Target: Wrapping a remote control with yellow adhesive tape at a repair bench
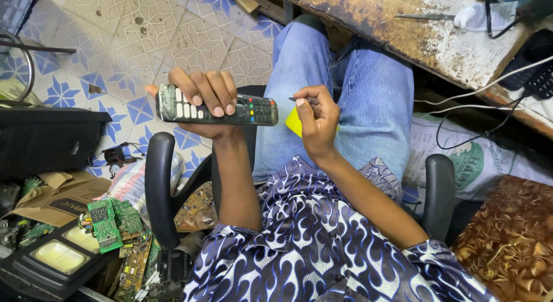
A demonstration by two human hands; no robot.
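A tiled floor (190, 42) with blue and white patterns fills the upper left, and a worn, rust-stained surface (415, 31) runs across the upper right, carrying a pair of tweezers (423, 17) and trailing cables (489, 83). The person sits in a black office chair (158, 187), legs in blue jeans (357, 100), wearing a shirt (299, 244) patterned in blue and white. Beside the chair on the left lies a heap of green circuit boards (112, 221) and torn cardboard (55, 195). The left hand (204, 106) holds a dark remote control (216, 109) level above the left knee, its grip wrapped fully round the body with fingertips pressed on the buttons. The right hand (317, 120) is just beside the remote's end, its grip pinched shut on a small yellow pick (294, 122), with a thin dark tool tip showing above the thumb; whether that tip touches the remote cannot be told.
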